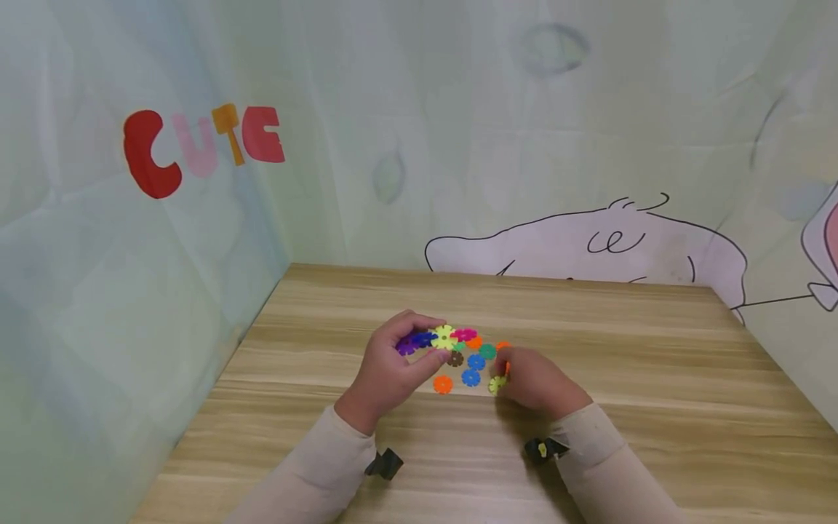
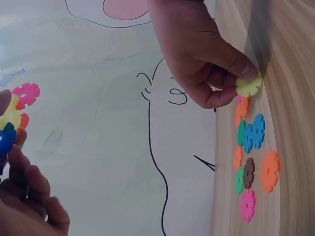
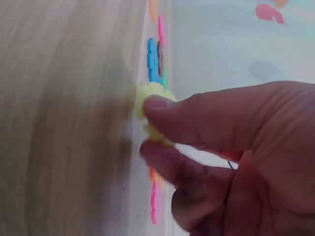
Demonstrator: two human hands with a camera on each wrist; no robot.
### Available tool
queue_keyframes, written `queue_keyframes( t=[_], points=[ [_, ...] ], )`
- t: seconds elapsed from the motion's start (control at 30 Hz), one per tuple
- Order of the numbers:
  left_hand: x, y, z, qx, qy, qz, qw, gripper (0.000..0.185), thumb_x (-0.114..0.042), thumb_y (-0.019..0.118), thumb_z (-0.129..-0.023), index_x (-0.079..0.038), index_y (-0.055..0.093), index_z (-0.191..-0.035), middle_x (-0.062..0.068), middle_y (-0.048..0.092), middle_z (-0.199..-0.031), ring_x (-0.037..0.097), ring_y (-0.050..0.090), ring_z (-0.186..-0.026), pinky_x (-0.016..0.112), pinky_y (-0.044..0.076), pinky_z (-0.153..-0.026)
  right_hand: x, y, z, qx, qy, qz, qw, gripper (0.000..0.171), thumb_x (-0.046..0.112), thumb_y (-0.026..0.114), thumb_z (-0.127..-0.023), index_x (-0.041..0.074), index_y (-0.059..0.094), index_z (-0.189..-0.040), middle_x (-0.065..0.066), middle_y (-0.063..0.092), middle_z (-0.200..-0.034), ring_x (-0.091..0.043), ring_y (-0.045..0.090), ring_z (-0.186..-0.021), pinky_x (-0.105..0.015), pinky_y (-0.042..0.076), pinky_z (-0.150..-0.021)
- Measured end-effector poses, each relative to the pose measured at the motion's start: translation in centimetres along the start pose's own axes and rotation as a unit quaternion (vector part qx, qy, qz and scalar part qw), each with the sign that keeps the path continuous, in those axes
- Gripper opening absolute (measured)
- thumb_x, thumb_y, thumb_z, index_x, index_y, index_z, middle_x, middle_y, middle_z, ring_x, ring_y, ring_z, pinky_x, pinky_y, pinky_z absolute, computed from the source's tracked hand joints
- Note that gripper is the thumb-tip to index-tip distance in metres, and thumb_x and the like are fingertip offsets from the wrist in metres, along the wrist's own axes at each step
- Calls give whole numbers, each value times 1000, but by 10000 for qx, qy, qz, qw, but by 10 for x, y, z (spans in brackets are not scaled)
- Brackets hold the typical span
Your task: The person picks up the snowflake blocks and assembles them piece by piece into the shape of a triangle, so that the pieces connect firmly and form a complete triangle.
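My left hand (image 1: 386, 367) holds a row of joined plastic snowflake discs (image 1: 444, 337) above the table, with purple, blue, yellow and pink ones showing. In the left wrist view a blue disc (image 2: 7, 139), a pink disc (image 2: 27, 94) and some red show in that joined piece. My right hand (image 1: 538, 380) pinches a single yellow-green snowflake disc (image 1: 497, 385) between thumb and finger, low over the table. Between the hands lie loose discs: an orange one (image 1: 442, 384), two blue ones (image 1: 471, 377), a brown one (image 1: 455, 358) and a green one (image 1: 487, 351).
The loose discs lie on a paler patch of the wood-grain table (image 1: 622, 327). A pink disc (image 3: 155, 202) lies near my right hand. Printed cloth walls (image 1: 366, 131) stand behind and left of the table. Black devices (image 1: 385, 463) sit at both sleeve cuffs.
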State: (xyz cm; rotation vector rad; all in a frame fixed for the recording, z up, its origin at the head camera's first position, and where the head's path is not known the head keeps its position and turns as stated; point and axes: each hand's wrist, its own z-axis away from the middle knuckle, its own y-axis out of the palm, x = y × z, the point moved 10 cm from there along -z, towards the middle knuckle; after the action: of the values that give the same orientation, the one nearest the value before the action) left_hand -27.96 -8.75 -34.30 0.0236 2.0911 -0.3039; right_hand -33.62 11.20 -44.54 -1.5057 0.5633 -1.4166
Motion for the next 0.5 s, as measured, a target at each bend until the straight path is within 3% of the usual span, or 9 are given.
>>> queue_keyframes(
  t=[0.1, 0.17, 0.27, 0.37, 0.5],
  points=[
    [1, 0, 0, 16, -40, 3, 10000, 31, -6, 79, -90, -8, 72, -120, 8, 68, -112, 23, 68, -98, 28, 62, -87, 4, -4, -1, 44, -126, -791, 9968, 21, 2, 80, -86, 12, 64, -97, -3, 60, -81, -19, 54, -70, -32, 46, -62],
    [2, 0, 0, 32, -60, 41, 10000, 31, -7, 79, -91, -8, 72, -120, 9, 68, -112, 24, 68, -99, 28, 62, -87, 10, -13, 1, -1, -318, -1526, 9878, 19, 5, 79, -91, 10, 66, -105, -5, 59, -82, -19, 53, -69, -29, 45, -60],
    [2, 1, -1, 54, -39, 93, 9999, 31, -7, 79, -91, -8, 71, -121, 9, 68, -112, 24, 69, -98, 29, 63, -87, 24, -34, 9, -279, -791, -2458, 9657, 24, 8, 76, -95, 7, 68, -118, -6, 60, -82, -18, 52, -68, -26, 44, -58],
    [2, 2, -1, 68, 6, 131, 9999, 30, -7, 78, -92, -7, 71, -121, 10, 68, -111, 24, 69, -97, 30, 63, -86, 38, -55, 22, -587, -1262, -3194, 9374, 27, 6, 73, -98, 0, 67, -124, -7, 62, -84, -16, 54, -69, -23, 47, -59],
    [2, 2, -1, 31, -7, 73, 10000, 30, -7, 78, -91, -7, 72, -120, 10, 68, -110, 23, 69, -96, 28, 63, -85, 48, -69, 36, -783, -1398, -3831, 9097, 30, 6, 68, -102, -3, 64, -130, -7, 60, -88, -16, 56, -75, -23, 52, -65]
  ],
)
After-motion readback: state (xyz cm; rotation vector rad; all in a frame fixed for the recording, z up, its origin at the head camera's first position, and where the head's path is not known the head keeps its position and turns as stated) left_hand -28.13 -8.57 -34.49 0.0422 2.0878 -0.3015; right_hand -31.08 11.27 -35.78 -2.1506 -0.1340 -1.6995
